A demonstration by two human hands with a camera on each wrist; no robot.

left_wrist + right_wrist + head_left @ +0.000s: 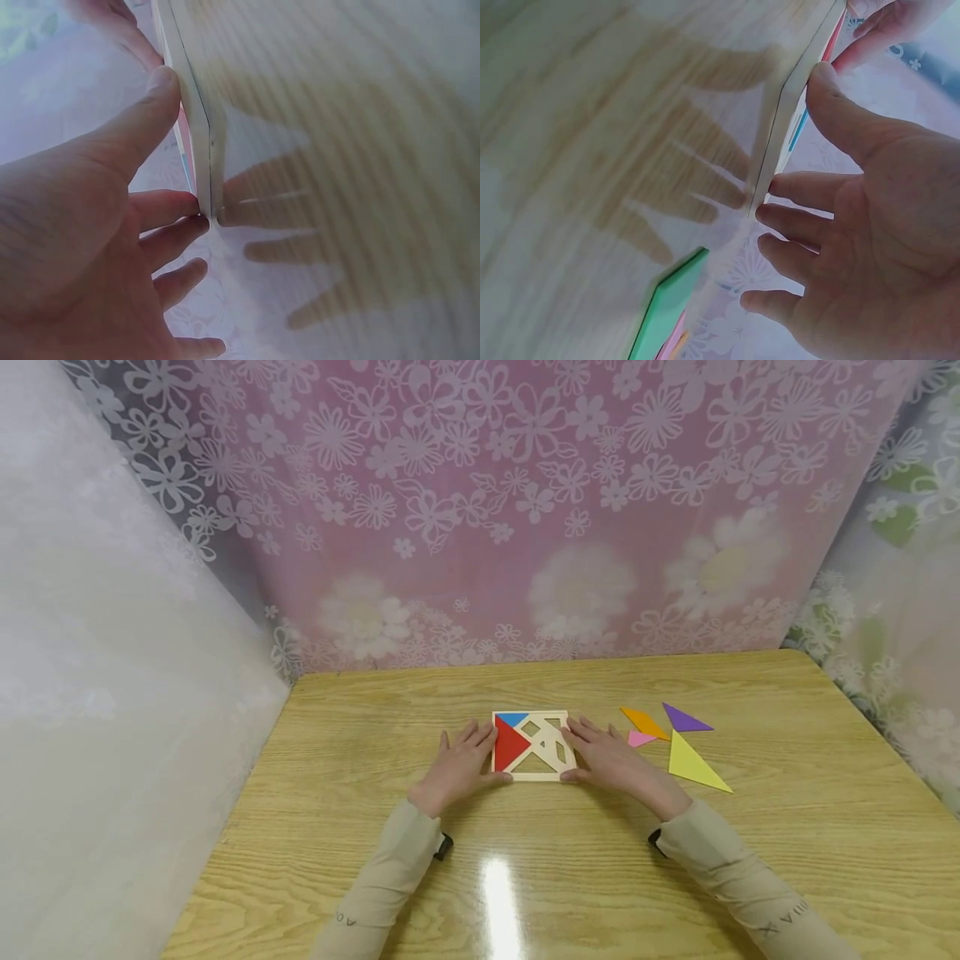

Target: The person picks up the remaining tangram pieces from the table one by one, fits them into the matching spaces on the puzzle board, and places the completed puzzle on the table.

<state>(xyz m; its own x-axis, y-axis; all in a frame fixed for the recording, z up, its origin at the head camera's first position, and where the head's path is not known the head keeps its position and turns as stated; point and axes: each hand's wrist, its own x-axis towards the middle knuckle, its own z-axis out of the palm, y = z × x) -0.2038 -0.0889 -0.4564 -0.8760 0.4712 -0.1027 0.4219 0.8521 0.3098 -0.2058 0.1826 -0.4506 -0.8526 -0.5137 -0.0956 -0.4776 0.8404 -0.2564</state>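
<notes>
A wooden tangram board (536, 777) lies flat on the table. A red triangle (510, 746) and a blue triangle (512, 719) sit in its left part; several cut-outs show bare. My left hand (459, 766) touches the board's left side with fairly straight fingers, its thumb at the near edge. On the opposite side, my right hand (611, 760) rests its fingertips against the right edge, thumb at the near right corner. Both wrist views show the thumbs and fingertips at the board's pale edge (201, 150).
Right of the board lie an orange parallelogram (645, 723), a purple triangle (686, 718), a pink triangle (641, 739) and a yellow triangle (695, 766). A green piece (667, 304) shows in the right wrist view. A floral curtain (487, 527) hangs behind the table (360, 860).
</notes>
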